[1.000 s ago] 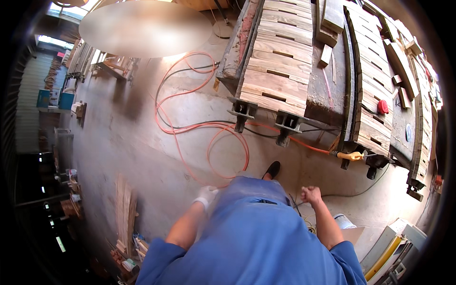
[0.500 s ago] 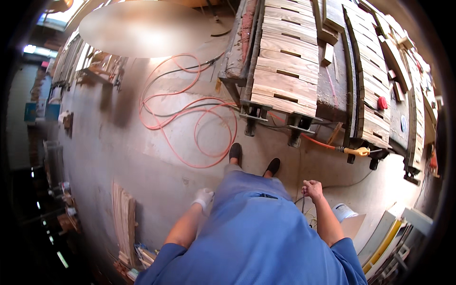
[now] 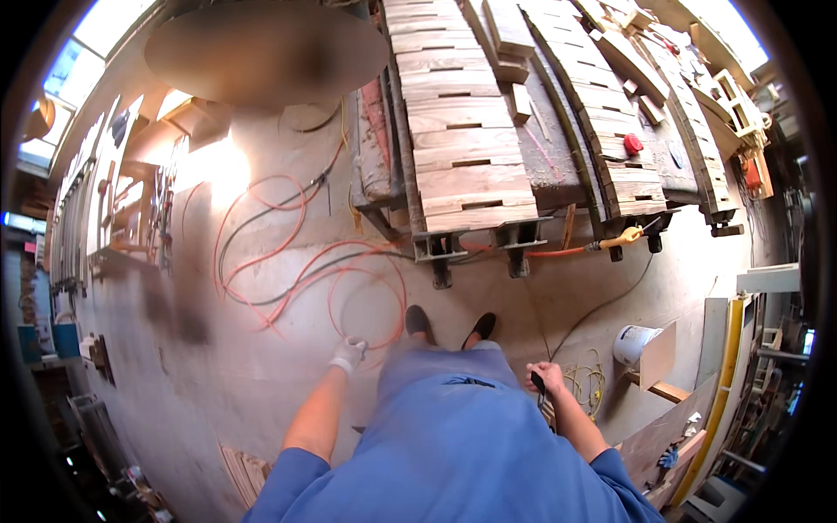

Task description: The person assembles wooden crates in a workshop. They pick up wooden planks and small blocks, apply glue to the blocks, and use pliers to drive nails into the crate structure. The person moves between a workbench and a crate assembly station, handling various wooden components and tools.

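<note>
My left hand (image 3: 349, 354), in a white glove, hangs over the floor just below the coiled orange hose (image 3: 336, 329). Its fingers look curled in, and nothing shows in them. The bare right hand (image 3: 546, 378) is closed around a small black object (image 3: 538, 382) at my right side. What kind of object it is I cannot make out. A dark cord (image 3: 586, 321) on the floor runs up close behind this hand; whether it joins the black object is unclear. Ahead of me stand long rows of slotted wooden boards (image 3: 471, 166) on metal beams (image 3: 440, 246).
Orange and dark hoses (image 3: 288, 292) lie looped on the floor ahead left. A yellow connector (image 3: 623, 237) sits at the rack's front end. To my right are a white bucket (image 3: 632, 342), a board (image 3: 658, 356) and a yellow cord coil (image 3: 593, 383). Stacked wood (image 3: 244, 471) lies behind left.
The view has turned and shifted, so the rack sits farther left and more shows at the right. My right hand has come nearer my body, and the black object now shows in it.
</note>
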`<action>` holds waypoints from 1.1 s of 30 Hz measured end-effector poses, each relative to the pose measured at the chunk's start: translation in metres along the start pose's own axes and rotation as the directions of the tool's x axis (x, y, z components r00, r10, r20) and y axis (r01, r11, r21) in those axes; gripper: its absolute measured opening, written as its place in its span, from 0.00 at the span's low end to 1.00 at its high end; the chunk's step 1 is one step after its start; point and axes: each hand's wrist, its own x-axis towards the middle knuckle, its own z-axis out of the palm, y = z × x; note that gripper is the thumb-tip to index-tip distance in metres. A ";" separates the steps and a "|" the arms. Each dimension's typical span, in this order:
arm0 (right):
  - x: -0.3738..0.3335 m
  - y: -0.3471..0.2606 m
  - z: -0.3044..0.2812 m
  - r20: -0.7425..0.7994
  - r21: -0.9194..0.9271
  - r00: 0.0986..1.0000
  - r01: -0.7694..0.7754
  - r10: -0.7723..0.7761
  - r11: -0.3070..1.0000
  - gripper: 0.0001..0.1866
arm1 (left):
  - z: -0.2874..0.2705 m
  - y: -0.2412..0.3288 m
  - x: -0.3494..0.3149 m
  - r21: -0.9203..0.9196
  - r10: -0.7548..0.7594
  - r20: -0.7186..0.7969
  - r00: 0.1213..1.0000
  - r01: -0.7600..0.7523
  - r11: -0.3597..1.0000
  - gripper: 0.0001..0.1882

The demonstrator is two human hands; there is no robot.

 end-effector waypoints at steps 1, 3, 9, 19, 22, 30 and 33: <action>-0.003 0.013 -0.003 -0.003 0.030 1.000 0.025 -0.025 0.999 0.11 | -0.007 0.005 0.010 0.053 0.052 0.024 0.998 -0.053 0.997 0.12; 0.001 0.008 -0.003 0.044 0.059 0.999 -0.022 0.020 0.998 0.10 | -0.008 -0.095 0.075 0.326 0.762 0.061 0.645 -0.734 0.595 0.13; 0.013 0.044 -0.026 -0.006 0.122 0.998 -0.068 0.069 0.990 0.11 | 0.040 -0.053 0.039 0.438 0.530 0.167 0.831 -0.544 0.715 0.14; 0.038 0.058 -0.085 -0.188 0.133 0.982 0.014 0.011 0.991 0.12 | 0.100 0.112 -0.080 0.536 0.239 0.180 0.954 -0.299 0.790 0.21; 0.044 0.073 -0.104 -0.188 0.139 0.978 -0.063 0.089 0.988 0.10 | 0.110 0.169 -0.117 0.558 0.393 0.251 0.885 -0.464 0.688 0.21; 0.032 0.072 -0.099 -0.273 0.179 0.956 -0.064 0.112 0.982 0.10 | 0.141 0.289 -0.148 0.350 0.821 0.307 0.481 -0.859 0.372 0.21; 0.029 0.068 -0.082 -0.310 0.224 0.945 -0.033 0.103 0.974 0.10 | 0.142 0.355 -0.173 0.370 0.825 0.389 0.411 -0.889 0.268 0.18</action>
